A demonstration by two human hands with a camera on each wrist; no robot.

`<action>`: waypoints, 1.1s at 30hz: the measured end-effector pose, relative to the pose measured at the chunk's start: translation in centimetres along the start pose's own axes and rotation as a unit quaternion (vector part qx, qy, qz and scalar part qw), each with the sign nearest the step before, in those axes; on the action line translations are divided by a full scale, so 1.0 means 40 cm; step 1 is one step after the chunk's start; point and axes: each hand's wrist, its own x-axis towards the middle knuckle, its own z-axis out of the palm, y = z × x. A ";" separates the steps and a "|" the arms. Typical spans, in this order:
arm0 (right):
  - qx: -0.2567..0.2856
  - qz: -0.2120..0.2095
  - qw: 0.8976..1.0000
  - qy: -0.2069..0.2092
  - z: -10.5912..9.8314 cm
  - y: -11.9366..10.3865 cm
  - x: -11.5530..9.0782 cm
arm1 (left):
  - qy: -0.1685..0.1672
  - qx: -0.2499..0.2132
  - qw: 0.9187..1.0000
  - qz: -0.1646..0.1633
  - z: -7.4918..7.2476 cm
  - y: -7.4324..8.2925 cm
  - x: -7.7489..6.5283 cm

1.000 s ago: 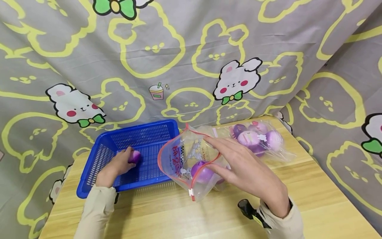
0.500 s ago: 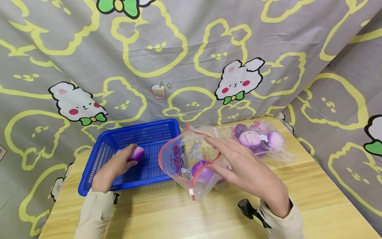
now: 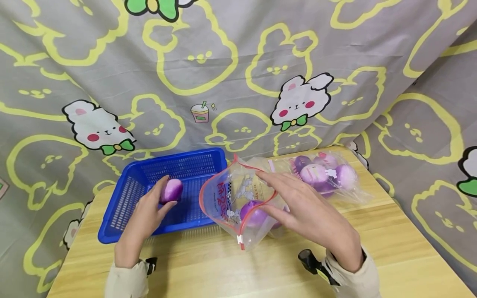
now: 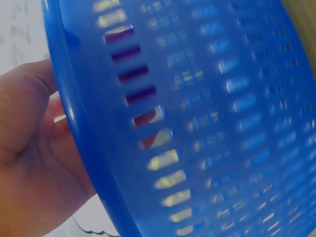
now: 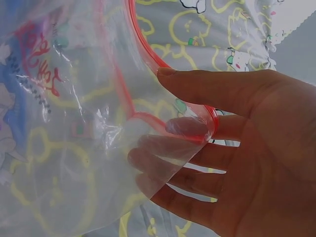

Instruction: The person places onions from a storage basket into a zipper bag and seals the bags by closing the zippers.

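Observation:
My left hand (image 3: 143, 211) holds a round purple thing with a pale pink end (image 3: 173, 191) between thumb and fingers, over the blue plastic basket (image 3: 182, 224). In the left wrist view the basket's slotted wall (image 4: 207, 123) partly hides that hand, and purple shows through the slots. My right hand (image 3: 313, 211) grips the rim of a clear zip bag (image 3: 217, 198), thumb on one side and fingers on the other, its red-edged mouth spread wide towards the basket. Inside the bag lies a similar purple thing (image 3: 252, 212); more purple shows behind it.
At the back right lies another clear bag (image 3: 359, 191) with several purple and pink round things (image 3: 314, 174). A white slider (image 3: 239, 239) sits on the red zip. The wooden table (image 3: 223, 273) meets a patterned curtain (image 3: 238, 62) at its back edge.
My left hand has lifted the round purple thing up from the basket floor and turned so more of it shows. The right hand and the zip bag have stayed put.

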 end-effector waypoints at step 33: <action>-0.016 0.019 1.000 -0.018 0.025 -0.003 0.013 | 0.172 -0.021 0.984 0.036 0.008 0.025 -0.021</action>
